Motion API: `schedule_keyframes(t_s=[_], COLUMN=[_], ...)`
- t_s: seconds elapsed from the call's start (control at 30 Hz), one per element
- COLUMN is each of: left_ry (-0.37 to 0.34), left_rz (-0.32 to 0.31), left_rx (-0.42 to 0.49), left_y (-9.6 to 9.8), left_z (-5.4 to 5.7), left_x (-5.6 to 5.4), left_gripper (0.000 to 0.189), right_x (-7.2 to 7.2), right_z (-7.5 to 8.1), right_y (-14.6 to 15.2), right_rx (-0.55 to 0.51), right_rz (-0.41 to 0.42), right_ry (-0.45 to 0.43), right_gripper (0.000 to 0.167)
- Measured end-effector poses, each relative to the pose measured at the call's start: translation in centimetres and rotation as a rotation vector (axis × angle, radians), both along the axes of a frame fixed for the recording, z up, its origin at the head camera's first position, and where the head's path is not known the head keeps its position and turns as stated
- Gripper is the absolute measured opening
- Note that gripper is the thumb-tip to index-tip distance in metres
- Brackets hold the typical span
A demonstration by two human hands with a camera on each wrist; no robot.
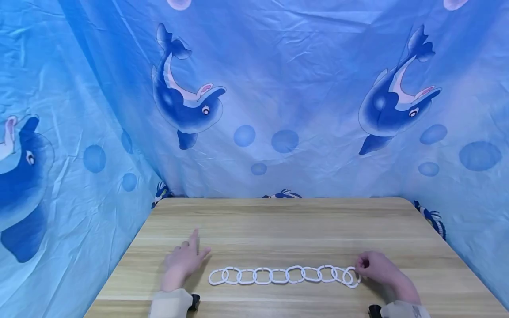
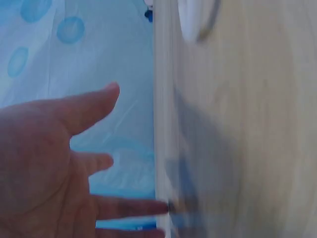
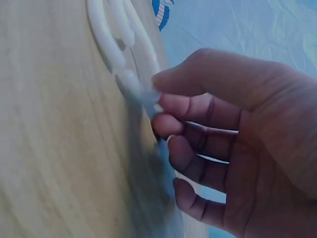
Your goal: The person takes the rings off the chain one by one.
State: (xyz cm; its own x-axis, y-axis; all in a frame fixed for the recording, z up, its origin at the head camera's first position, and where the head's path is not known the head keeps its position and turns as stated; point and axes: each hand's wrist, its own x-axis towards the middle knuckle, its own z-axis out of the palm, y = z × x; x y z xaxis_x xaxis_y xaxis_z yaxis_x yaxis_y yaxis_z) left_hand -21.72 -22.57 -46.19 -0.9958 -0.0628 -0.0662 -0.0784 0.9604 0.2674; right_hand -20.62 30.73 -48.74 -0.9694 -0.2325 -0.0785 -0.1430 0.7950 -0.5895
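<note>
A chain of several white plastic links (image 1: 271, 276) lies across the table from left to right, each oval ring looped into its neighbour. At its right end my right hand (image 1: 377, 267) pinches the last link (image 1: 351, 287) between thumb and index finger. The right wrist view shows the thumb and fingertips of that hand (image 3: 237, 124) meeting at the tip of a white link (image 3: 104, 37). My left hand (image 1: 184, 260) is off to the left of the chain, fingers spread and holding nothing. In the left wrist view its palm (image 2: 39, 168) shows, with a white link (image 2: 189, 20) above.
The wooden table (image 1: 278, 221) has rounded far corners. A blue curtain (image 1: 318, 66) printed with dolphins and bubbles hangs behind it and along both sides. Dark bands (image 1: 195, 302) sit at both wrists beside pale sleeves.
</note>
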Motion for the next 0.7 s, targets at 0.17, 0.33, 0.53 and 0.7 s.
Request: schedule_keyframes(t_s=[0.17,0.33,0.53,0.7], left_ry=[0.075,0.135,0.287,0.369], left_rz=[0.049,0.081,0.048,-0.009], left_rx=[-0.016,0.093,0.190,0.251], left_y=[1.7,3.6,5.7,7.9], left_z=[0.1,0.3,0.2,0.5], left_x=[-0.3,-0.5,-0.2,0.6], left_gripper=[0.077,0.069,0.057,0.050], right_x=[0.0,-0.1,-0.2,-0.1], right_z=[-0.2,-0.3,0.0,0.9], right_y=[-0.6,-1.5,-2.8,-3.9], right_rx=[-0.017,-0.027,-0.113,-0.262], right_rz=[0.002,-0.009,-0.020,0.043], right_ry=[0.014,0.052,0.085,0.027], right_gripper=[0.010,0.008,0.008,0.019])
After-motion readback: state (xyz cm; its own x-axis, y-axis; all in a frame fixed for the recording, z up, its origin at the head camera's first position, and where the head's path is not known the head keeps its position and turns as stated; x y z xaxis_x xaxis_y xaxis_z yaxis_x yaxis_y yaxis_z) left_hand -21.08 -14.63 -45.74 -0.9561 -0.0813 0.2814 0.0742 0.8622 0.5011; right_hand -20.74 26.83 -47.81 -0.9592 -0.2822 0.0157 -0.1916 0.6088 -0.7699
